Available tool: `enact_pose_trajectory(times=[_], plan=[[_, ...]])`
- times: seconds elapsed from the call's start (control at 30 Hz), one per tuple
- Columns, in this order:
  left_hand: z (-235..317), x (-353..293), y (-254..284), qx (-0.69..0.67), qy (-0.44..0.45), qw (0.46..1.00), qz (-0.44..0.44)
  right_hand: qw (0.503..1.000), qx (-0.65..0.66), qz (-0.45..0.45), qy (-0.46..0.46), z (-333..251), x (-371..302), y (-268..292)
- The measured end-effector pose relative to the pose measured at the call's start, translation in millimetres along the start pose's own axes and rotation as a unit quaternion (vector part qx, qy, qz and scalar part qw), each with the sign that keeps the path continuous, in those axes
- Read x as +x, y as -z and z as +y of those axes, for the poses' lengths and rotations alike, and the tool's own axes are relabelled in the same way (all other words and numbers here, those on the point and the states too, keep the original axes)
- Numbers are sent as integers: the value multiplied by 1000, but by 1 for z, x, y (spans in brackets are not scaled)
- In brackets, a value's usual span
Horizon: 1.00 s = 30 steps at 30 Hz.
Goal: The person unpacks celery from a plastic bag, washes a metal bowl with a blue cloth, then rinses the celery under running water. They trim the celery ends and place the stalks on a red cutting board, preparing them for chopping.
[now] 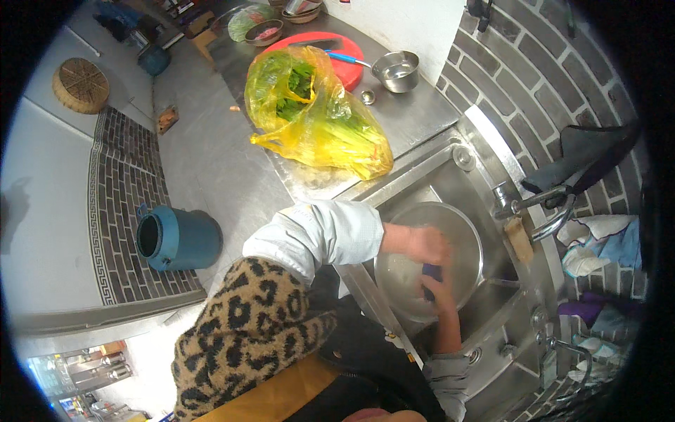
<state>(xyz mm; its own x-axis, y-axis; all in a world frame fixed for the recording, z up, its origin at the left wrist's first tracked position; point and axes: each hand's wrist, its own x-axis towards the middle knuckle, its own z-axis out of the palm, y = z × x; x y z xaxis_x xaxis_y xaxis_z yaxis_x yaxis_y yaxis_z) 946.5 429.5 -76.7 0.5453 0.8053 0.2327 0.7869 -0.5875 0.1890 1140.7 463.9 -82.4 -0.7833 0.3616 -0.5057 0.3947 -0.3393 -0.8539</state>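
Inside a round steel basin (401,309) in the sink, both hands meet around a small dark purple piece (429,273); its kind cannot be made out. My left hand (424,245), slightly blurred, is closed at its far end. My right hand (441,290) curls its fingers round the near end. A white sleeve cover (330,232) wraps my left forearm, below a leopard-print sleeve. The basin's shiny bottom shows beside the hands.
On the steel counter lies a yellow plastic bag (344,133) of leafy greens. Behind it are a red chopping board (351,74), a knife and a blue-handled steel pot (396,72). A faucet (517,204) juts over the sink's right side. A blue barrel (186,239) stands left.
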Motion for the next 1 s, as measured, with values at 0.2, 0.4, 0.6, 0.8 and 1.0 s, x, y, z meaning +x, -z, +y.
enact_pose_trajectory(times=[0.2, 0.4, 0.6, 0.8, 1.0], plan=[[9, -16, -35, -190, 159, 968, -47, 976, -177, 71, 103, 24, 15, -7], [14, -20, -8, -23, 119, 984, 127, 948, 310, 46, -60, 21, -5, 0], [15, -8, 22, -24, -6, 997, 75, 859, 481, -171, -36, 5, -26, -13], [4, 10, 14, 11, 13, 999, -51, 992, -121, -36, -28, -4, 1, 32], [10, 16, -27, -139, 255, 953, -91, 819, -548, 123, 122, -12, 27, 43]])
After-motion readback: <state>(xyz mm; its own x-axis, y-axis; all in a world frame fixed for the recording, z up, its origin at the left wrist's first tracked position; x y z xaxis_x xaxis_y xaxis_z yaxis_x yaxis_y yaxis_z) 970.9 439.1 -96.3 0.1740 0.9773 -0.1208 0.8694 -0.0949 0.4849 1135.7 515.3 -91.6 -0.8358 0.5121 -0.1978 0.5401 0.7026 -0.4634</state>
